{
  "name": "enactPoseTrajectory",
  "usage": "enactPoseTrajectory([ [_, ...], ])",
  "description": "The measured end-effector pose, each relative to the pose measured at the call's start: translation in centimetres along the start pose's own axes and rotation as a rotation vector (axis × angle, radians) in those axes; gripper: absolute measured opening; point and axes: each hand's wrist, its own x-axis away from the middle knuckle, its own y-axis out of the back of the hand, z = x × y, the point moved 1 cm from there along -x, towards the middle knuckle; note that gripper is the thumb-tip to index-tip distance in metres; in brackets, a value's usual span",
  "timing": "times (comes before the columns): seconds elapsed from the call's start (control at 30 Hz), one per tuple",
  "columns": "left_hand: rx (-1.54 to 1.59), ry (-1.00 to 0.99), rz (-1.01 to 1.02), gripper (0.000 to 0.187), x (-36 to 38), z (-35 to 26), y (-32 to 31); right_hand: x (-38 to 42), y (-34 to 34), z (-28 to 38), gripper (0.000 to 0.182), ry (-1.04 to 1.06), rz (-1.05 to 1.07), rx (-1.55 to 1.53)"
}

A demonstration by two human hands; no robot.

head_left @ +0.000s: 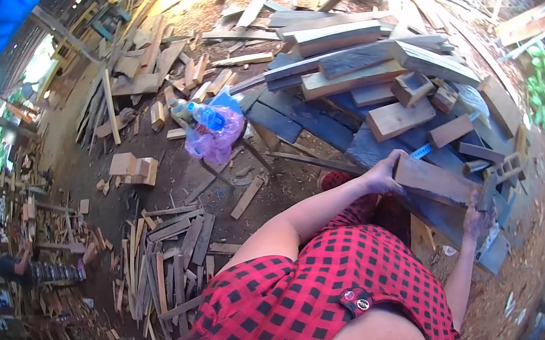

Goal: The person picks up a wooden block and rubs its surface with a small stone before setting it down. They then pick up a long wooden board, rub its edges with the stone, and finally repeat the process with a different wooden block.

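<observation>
Between my two hands is a thick brown wood block [433, 180], tilted, its long side toward me. My left hand [383, 174] grips the block's left end. At the opposite end my right hand [478, 215] is closed around the lower corner. Under and behind the block lie dark boards [369, 147]. Just beyond my left hand is a blue-and-white strip [421, 151], perhaps a tape or ruler. A squared wood block [401, 118] and a smaller block [451, 131] rest farther back on the boards.
A stack of beams [350, 80] rises ahead. Bottles in a pink plastic bag [215, 138] stand on a small stool to the left. Wood strips [174, 258] litter the ground, with cut blocks [133, 168] beyond. Another person [13, 262] sits at far left.
</observation>
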Motion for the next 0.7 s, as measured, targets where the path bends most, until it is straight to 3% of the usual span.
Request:
enactPoseTrajectory([
  [0.07,-0.072,-0.001,-0.039,0.086,0.8,-2.1,0.3,-0.3,0.3,0.4,0.053,-0.043,-0.035,-0.004],
  [0.13,-0.131,-0.068,-0.041,0.087,0.3,-0.9,0.1,0.0,0.1,0.1,0.059,-0.073,0.068,-0.071],
  [0.23,-0.115,-0.020,-0.041,0.086,0.8,-2.5,0.1,0.4,-1.6,-1.4,0.065,-0.174,0.185,-0.038],
  [0.4,-0.072,0.065,-0.016,0.084,0.8,-2.1,0.1,0.6,-1.3,-1.9,0.053,-0.007,0.236,0.080],
  [0.43,-0.096,-0.061,-0.035,0.083,0.4,-0.9,0.0,0.3,-0.6,-1.7,0.057,-0.107,0.271,-0.252],
  [0.47,-0.100,-0.062,-0.048,0.083,0.2,-0.6,-0.2,0.2,-0.3,-1.6,0.061,-0.207,0.306,-0.584],
  [0.53,-0.081,-0.014,-0.024,0.083,0.2,-0.4,0.0,0.2,-1.1,-2.9,0.061,-0.130,0.278,-0.611],
  [0.6,-0.073,0.013,-0.026,0.083,0.7,-1.3,0.2,0.7,-3.2,-6.6,0.059,0.101,0.437,-0.315],
  [0.63,-0.081,-0.003,-0.027,0.083,0.5,-0.9,0.1,1.7,-6.9,-10.1,0.055,0.336,0.338,-0.147],
  [0.67,-0.088,-0.021,-0.025,0.083,0.3,-0.7,0.0,1.0,-4.3,-7.0,0.055,0.340,0.337,-0.150],
  [0.7,-0.089,-0.023,-0.030,0.083,0.3,-0.7,0.0,0.2,-1.4,-3.9,0.048,0.069,0.371,-0.304],
])
